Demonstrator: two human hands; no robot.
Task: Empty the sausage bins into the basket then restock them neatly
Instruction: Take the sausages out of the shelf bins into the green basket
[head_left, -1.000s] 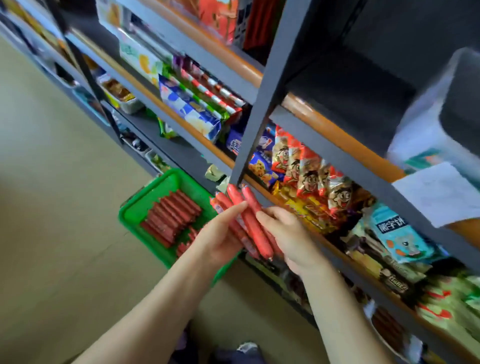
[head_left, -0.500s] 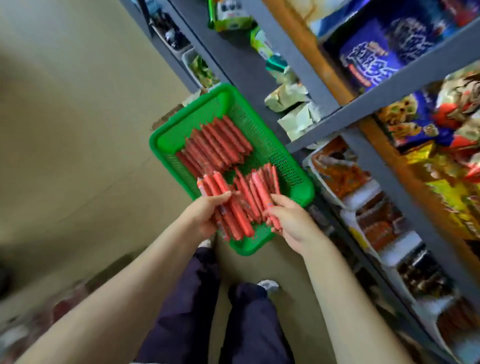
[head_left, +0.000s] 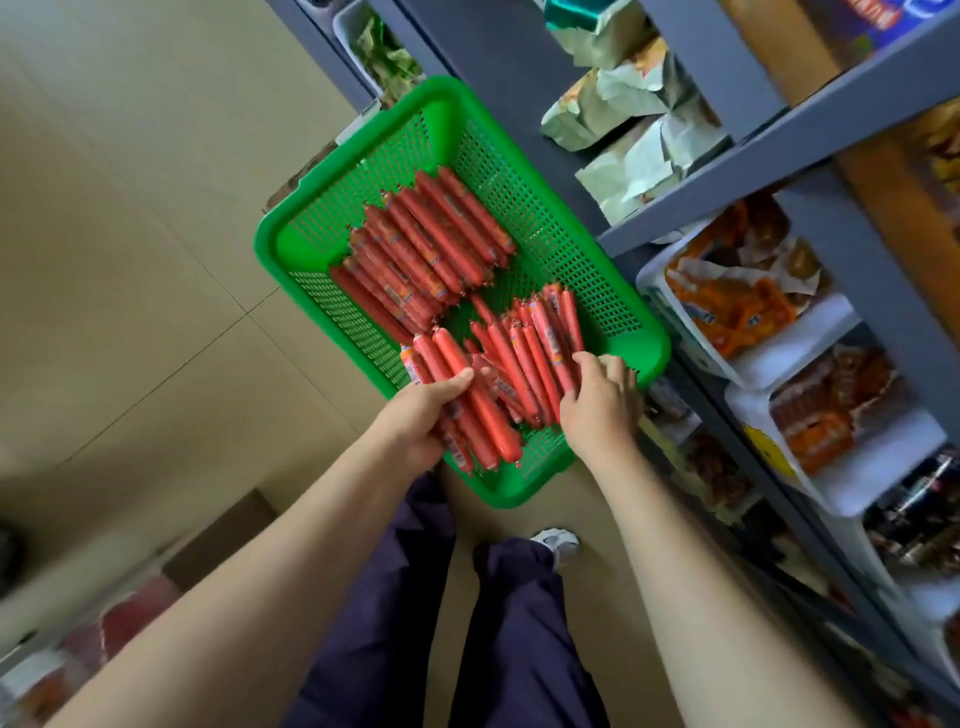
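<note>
**Emptying step: a handful of sausages going down into the basket**

The green basket (head_left: 644, 332) sits on the floor against the foot of the shelving. It already holds two lots: a tidy stack of long sausages (head_left: 426, 244) toward its far left corner, and a looser fan of thinner sausages (head_left: 530, 348) along its near right side. The left hand (head_left: 415, 415) is curled round a bundle of sausages (head_left: 483, 410), thumb on top, holding it low over the near edge of the basket. The right hand (head_left: 597, 400) has its fingers bent down onto the near ends of the thin ones, touching them; whether it pinches any I cannot tell

This looks like the emptying half of the job, not the restocking. White bins (head_left: 826, 317) on the low shelf to the right still show orange packets, though blur hides what they are. The next move likely calls for the left hand to lower its bundle flat beside the thin ones, lying parallel so nothing rolls over the near rim, then to let go
</note>
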